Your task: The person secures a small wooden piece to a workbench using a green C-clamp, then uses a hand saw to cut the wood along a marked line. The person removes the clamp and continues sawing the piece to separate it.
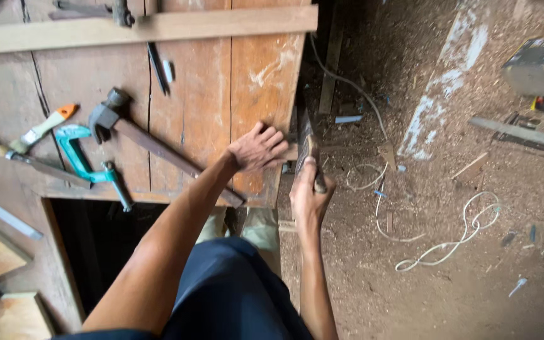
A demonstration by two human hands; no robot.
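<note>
At centre frame, the left hand (258, 148) lies flat, fingers together, on the right edge of the wooden workbench (247, 75). Just right of it, the right hand (310, 195) is clenched round the handle of a chisel-like tool (306, 141), long axis running up-frame along the bench edge, blade above the fist. The right hand is nearer; the left touches no tool. A hammer (152, 145) and green clamp (83, 164) lie at left.

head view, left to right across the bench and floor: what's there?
Orange-tipped brush → teal clamp → hammer → left hand flat on the wooden benchtop → right hand gripping a chisel → white cord on the sawdust floor → grey box.
</note>
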